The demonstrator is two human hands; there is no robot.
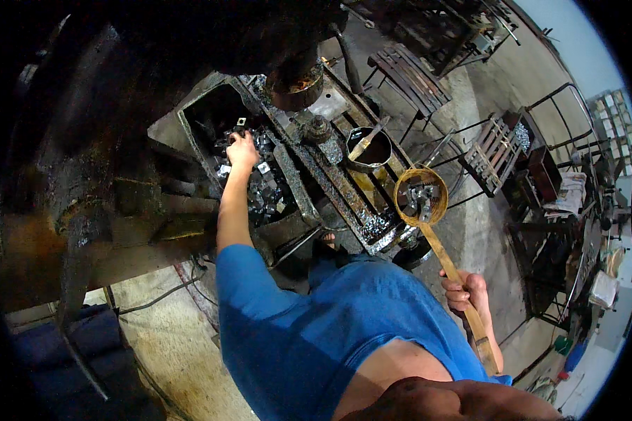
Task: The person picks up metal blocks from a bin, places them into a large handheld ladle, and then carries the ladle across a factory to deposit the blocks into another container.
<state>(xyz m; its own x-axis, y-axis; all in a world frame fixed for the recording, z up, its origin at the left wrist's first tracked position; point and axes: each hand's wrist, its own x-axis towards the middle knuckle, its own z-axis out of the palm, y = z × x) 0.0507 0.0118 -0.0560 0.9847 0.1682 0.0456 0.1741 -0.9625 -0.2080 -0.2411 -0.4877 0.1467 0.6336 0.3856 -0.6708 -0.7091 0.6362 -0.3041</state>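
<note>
Nearest the camera, blue shirt (372, 309) cloth spreads across the lower middle of the frame. From its left side, the left hand (242, 151) reaches into a dark metal bin (183, 121) left of the upper centre, fingers bent down onto the loose metal blocks (263, 188) heaped there; whether they have closed on one I cannot tell. Just beyond the fingertips, a pale square piece (241, 122) with a dark hole shows on the heap.

At lower right, the right hand (463, 291) is wrapped firmly around a flat wooden handle (442, 250). That handle runs up and to the left to a round woven basket (400, 188), right of centre, with more grey metal pieces (422, 201) lying inside.

Between bin and basket, a slatted metal table carries a round pot (361, 167) with a brush (365, 145) leaning in it, and bright metal shavings (375, 226) are scattered near its lower end. Dark machinery (126, 91) fills the upper left, while a slatted bench (409, 78) stands toward the upper right
</note>
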